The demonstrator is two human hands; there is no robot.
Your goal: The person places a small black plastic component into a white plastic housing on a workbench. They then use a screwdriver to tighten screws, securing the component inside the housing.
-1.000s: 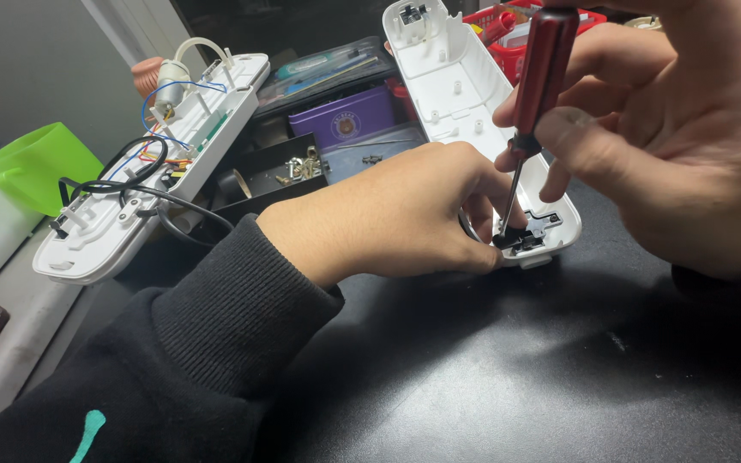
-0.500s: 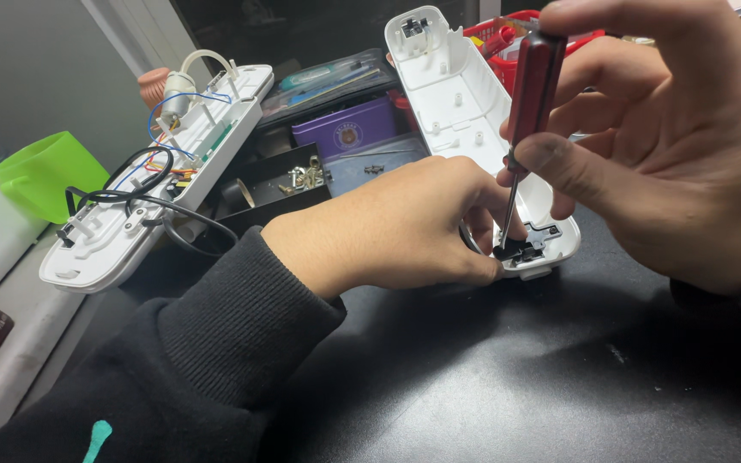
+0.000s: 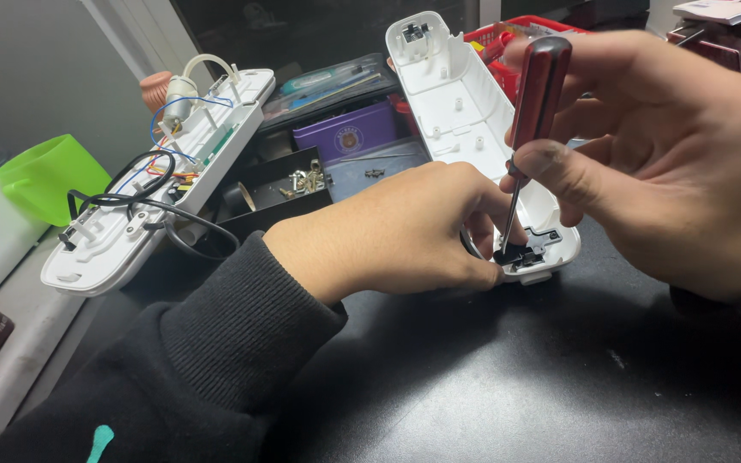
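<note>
On black worktop, my left hand (image 3: pixel 405 227) pinches the white plastic housing (image 3: pixel 473 120); my right hand (image 3: pixel 679 163) grips the red-handled screwdriver (image 3: pixel 535 103), best kept upright, tip seated.

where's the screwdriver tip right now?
Head view, right of centre: the screwdriver in the right hand has its tip on a black part at the near end of the white housing, beside the left hand.

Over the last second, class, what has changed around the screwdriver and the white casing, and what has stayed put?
Little has changed. The right hand tipped the red-handled screwdriver slightly. Its tip stays in the black part at the near end of the white casing. The left hand still steadies that end.
</note>
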